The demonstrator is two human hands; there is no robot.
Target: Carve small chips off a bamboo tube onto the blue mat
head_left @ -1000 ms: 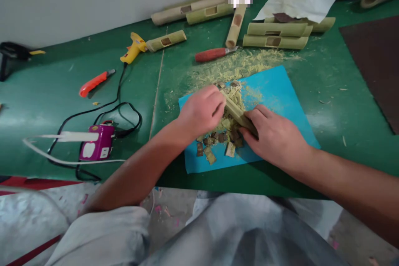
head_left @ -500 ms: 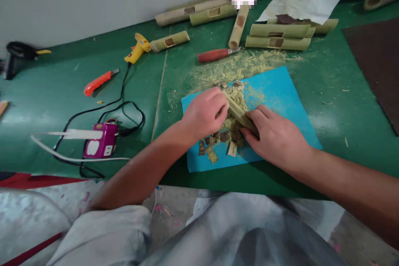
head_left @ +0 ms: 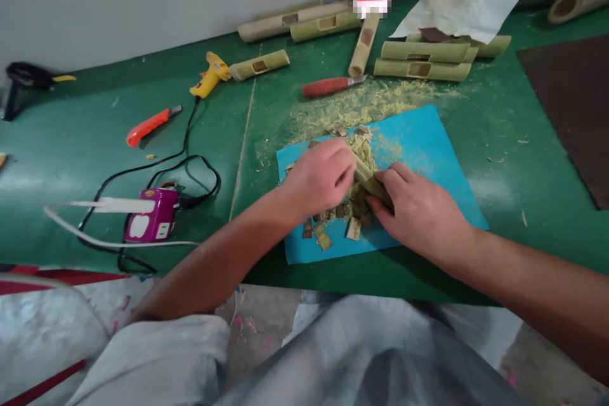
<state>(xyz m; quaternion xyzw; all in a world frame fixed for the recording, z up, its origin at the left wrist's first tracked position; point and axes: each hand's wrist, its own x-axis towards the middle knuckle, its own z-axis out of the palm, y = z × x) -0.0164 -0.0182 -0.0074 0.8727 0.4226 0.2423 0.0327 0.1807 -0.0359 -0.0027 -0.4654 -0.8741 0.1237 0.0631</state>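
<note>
My right hand [head_left: 419, 203] is closed around the lower end of a pale green bamboo piece [head_left: 370, 179], which slants up and to the left. My left hand [head_left: 321, 176] is curled shut over the upper end of the bamboo. Whatever its fingers grip is hidden behind the knuckles. Under both hands lies a blue sheet [head_left: 419, 136], strewn with yellowish shavings [head_left: 362, 147] and several small cut chips [head_left: 322, 236].
Beyond the sheet, a red-handled knife [head_left: 328, 86] lies near several notched bamboo tubes [head_left: 421, 70]. Toward the left are an orange cutter [head_left: 150, 127], a yellow glue gun [head_left: 209, 76] and a purple power adapter [head_left: 151, 216] with cords. A dark brown sheet [head_left: 571, 101] sits at right.
My left hand has slid slightly right and down along the bamboo, covering more of its upper end. My right hand stays almost in place. The view has shifted a little.
</note>
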